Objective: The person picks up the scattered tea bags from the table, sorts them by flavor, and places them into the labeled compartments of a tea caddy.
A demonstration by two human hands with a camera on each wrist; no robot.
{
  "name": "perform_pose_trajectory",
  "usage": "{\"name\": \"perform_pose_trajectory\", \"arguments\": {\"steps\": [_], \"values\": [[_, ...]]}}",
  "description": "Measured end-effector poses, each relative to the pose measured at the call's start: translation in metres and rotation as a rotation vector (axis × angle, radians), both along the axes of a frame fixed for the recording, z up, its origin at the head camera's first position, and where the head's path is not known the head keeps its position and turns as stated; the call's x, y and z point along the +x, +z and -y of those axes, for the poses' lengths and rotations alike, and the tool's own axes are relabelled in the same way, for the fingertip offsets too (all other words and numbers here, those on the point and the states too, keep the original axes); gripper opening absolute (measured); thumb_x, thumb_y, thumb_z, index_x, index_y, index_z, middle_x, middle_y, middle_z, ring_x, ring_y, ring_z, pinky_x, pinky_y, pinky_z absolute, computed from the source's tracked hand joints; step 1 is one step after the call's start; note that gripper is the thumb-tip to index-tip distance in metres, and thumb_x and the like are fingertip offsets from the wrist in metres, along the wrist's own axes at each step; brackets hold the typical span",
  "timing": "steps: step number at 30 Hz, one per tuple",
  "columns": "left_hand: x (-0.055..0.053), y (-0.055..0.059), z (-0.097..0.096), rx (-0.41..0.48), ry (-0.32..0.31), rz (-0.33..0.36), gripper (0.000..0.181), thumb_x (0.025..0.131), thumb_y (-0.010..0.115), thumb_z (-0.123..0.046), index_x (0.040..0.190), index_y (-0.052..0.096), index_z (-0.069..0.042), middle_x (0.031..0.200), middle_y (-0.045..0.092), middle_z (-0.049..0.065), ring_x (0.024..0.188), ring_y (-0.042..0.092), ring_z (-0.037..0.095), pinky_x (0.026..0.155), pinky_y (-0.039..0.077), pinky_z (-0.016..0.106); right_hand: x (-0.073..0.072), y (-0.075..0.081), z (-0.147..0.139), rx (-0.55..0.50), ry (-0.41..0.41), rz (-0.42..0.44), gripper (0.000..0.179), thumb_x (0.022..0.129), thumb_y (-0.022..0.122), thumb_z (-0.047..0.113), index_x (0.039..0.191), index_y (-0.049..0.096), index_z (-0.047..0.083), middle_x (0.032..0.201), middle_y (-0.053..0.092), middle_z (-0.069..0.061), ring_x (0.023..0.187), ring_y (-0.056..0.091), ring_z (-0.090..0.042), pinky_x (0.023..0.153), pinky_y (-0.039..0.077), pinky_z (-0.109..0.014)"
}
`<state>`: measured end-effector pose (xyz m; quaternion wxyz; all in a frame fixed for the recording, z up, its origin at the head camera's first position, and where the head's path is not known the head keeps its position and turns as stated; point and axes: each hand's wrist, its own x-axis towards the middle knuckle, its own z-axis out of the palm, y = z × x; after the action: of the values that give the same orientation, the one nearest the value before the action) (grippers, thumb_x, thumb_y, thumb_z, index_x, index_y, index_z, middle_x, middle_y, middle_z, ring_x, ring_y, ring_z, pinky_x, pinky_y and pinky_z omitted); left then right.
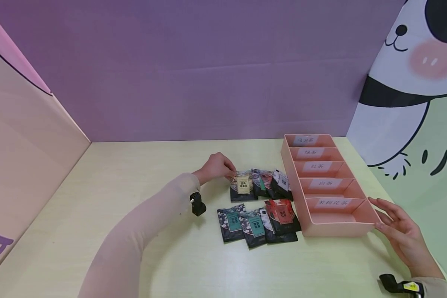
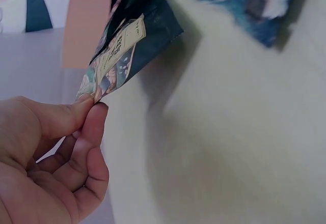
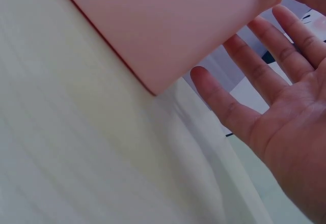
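Here's the left hand, thumb and forefinger pinching the cream-labelled packet by its top corner, the other fingers curled in! That packet sits tilted at the left end of the far row, well left of the pink box; whether its lower edge touches the surface, I can't tell. Nearer, two teal-labelled packets lie beside a red packet that overlaps another. Over right, the right hand is spread wide, gripping nothing, thumb at the box's near corner.
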<state>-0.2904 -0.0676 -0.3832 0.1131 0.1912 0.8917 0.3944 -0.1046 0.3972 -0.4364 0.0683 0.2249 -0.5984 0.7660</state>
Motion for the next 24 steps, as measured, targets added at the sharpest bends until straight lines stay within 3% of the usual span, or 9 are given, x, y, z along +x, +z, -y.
{"name": "perform_pose_trajectory", "arguments": {"steps": [12, 15, 21, 24], "values": [[-0.014, 0.039, 0.013, 0.079, 0.092, 0.027, 0.016, 0.093, 0.070, -0.009, 0.103, 0.077, 0.002, 0.092, 0.075, 0.013, 0.077, 0.072, 0.019, 0.085, 0.053, 0.051, -0.001, -0.001, 0.001, -0.029, 0.039, -0.049, 0.058, 0.092, 0.030, -0.028, 0.146, 0.038, -0.009, 0.146, 0.052, -0.009, 0.128, 0.055, -0.016, 0.096, 0.048, -0.024], [-0.015, 0.047, 0.013, 0.086, 0.103, 0.025, 0.017, 0.093, 0.071, -0.009, 0.104, 0.076, 0.002, 0.095, 0.075, 0.014, 0.080, 0.072, 0.020, 0.084, 0.053, 0.048, -0.001, -0.001, 0.001, -0.027, 0.036, -0.048, 0.058, 0.092, 0.030, -0.028, 0.146, 0.039, -0.008, 0.145, 0.052, -0.009, 0.127, 0.055, -0.016, 0.095, 0.048, -0.024], [-0.019, 0.061, 0.007, 0.105, 0.137, 0.017, 0.016, 0.092, 0.072, -0.011, 0.103, 0.077, 0.001, 0.101, 0.074, 0.014, 0.081, 0.073, 0.022, 0.068, 0.052, 0.030, -0.001, -0.001, 0.000, -0.013, 0.010, -0.023, 0.057, 0.093, 0.031, -0.027, 0.146, 0.041, -0.006, 0.144, 0.053, -0.007, 0.126, 0.056, -0.015, 0.094, 0.048, -0.023], [-0.022, 0.068, 0.001, 0.120, 0.149, 0.002, 0.017, 0.092, 0.073, -0.010, 0.103, 0.077, 0.001, 0.102, 0.074, 0.013, 0.084, 0.073, 0.025, 0.067, 0.050, 0.028, -0.001, -0.002, 0.001, -0.021, 0.017, -0.026, 0.057, 0.093, 0.031, -0.027, 0.146, 0.041, -0.006, 0.144, 0.053, -0.007, 0.126, 0.056, -0.015, 0.094, 0.048, -0.023]]}}
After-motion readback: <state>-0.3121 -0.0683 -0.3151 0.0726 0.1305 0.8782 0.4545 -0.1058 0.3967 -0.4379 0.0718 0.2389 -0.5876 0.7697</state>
